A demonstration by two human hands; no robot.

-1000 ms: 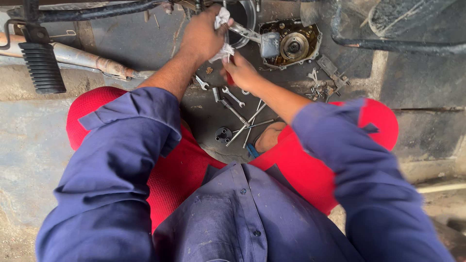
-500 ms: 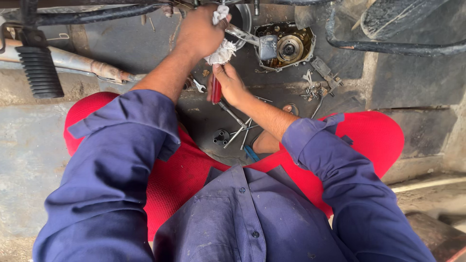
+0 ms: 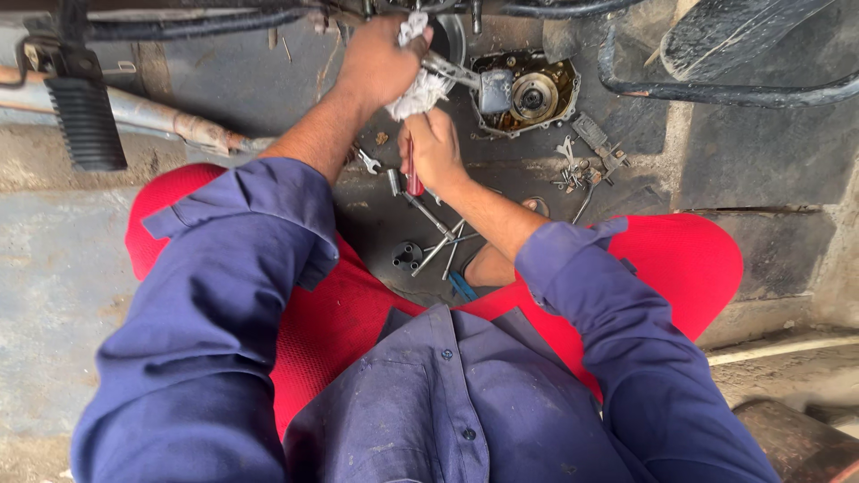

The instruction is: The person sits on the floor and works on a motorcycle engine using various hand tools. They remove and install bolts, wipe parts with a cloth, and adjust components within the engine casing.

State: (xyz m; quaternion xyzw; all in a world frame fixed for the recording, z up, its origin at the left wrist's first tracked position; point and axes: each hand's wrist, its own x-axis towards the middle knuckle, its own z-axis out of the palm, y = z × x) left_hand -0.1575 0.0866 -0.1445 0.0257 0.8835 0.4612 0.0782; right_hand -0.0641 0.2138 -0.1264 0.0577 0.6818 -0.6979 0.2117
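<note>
Oily concrete floor (image 3: 268,98) lies below us, strewn with wrenches (image 3: 438,241). Our left hand (image 3: 380,63) has its grip clamped on a white rag (image 3: 419,89) against a metal lever (image 3: 452,70) beside the open engine casing (image 3: 528,94). Our right hand (image 3: 434,148) grips a red-handled screwdriver (image 3: 414,174), just below the rag.

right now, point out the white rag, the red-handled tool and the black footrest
white rag (image 3: 419,89), head view, on its bunched middle
red-handled tool (image 3: 414,182), head view, on the red handle
black footrest (image 3: 87,122), head view, on its ribbed rubber
</note>
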